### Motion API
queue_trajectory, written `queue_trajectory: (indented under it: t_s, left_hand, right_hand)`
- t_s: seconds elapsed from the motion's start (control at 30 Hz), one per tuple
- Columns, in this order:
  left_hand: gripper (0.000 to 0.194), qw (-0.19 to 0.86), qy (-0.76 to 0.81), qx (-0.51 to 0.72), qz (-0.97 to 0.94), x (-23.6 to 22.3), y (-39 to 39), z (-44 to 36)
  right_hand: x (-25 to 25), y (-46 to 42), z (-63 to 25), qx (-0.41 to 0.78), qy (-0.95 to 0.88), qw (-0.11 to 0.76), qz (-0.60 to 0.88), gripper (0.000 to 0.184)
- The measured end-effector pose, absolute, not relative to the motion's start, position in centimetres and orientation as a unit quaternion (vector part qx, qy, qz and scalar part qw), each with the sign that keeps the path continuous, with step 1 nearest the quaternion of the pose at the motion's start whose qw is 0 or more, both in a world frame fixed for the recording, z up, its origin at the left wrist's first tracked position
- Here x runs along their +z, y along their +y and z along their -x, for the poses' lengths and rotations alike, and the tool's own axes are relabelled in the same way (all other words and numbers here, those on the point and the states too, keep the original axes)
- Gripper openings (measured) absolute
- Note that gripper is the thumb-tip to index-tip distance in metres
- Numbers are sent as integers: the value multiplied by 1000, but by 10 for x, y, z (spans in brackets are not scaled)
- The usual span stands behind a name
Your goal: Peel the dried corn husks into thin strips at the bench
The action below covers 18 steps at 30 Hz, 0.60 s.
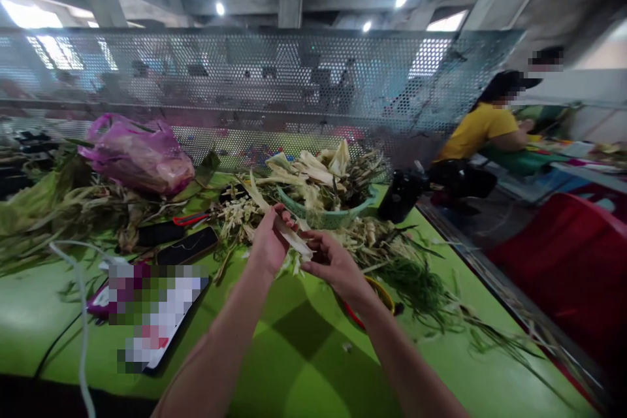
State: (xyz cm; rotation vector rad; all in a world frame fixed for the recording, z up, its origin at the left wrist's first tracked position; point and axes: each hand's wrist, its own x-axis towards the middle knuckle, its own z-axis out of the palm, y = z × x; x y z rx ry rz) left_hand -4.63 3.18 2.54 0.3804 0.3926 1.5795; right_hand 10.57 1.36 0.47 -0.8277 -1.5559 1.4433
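Observation:
A pale, dry corn husk (292, 240) stretches between my two hands above the green table. My left hand (270, 241) is closed around its upper part, and a long pointed tip sticks up past the fingers. At the torn lower end, my right hand (333, 258) pinches the husk between thumb and fingers. Just beyond them stands a mint-green basket (337, 217) heaped with dried husks (318, 170). Beneath my right forearm sits a round yellow and red container (382, 294), partly covered by the arm.
Left on the green table (274, 372) lie a pink plastic bag (140, 157), red-handled scissors (191, 218), a dark phone (187, 246) and a cable (81, 313). Green grass strands (416, 284) spread at right. A perforated metal screen (235, 78) stands behind. A person in yellow (482, 130) sits far right.

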Motion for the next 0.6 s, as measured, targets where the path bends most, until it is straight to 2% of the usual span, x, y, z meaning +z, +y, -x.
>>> queue_trajectory:
  t_s: [0.23,0.33,0.43,0.6]
  left_hand:
    - [13,678,161,699,-160,25,31,44]
    - [14,673,158,707,-149,25,32,46]
    - [14,670,157,712,-136,24,34,48]
    - [14,667,166,712,-142,23,35,47]
  right_hand:
    - [5,14,-105,516,-631,447,368,52]
    - [6,13,-106,445,-657,466,392,39]
    - [5,14,-108,371,-694,454,418,24]
    - [1,16,-110,291,-725,429,453,23]
